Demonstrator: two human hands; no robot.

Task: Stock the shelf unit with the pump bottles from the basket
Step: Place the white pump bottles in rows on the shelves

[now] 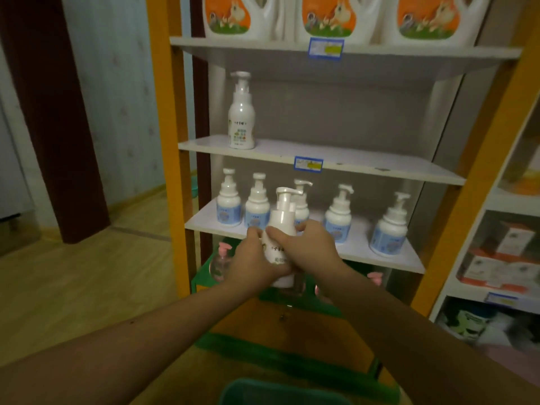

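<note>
I hold a white pump bottle (282, 220) upright in both hands in front of the shelf unit (321, 162). My left hand (252, 258) wraps its lower left side and my right hand (306, 248) grips its right side. One matching white pump bottle (241, 112) stands alone at the left of the middle shelf. Several shorter blue-labelled pump bottles (336, 214) line the shelf below. The green basket (263, 390) shows only its rim at the bottom edge; its contents are hidden.
Large white jugs with orange labels (330, 16) fill the top shelf. Clear bottles with pink pumps (220, 260) sit on a green low shelf (292, 355). A second white shelf unit (502, 258) with boxes stands to the right. Wooden floor lies to the left.
</note>
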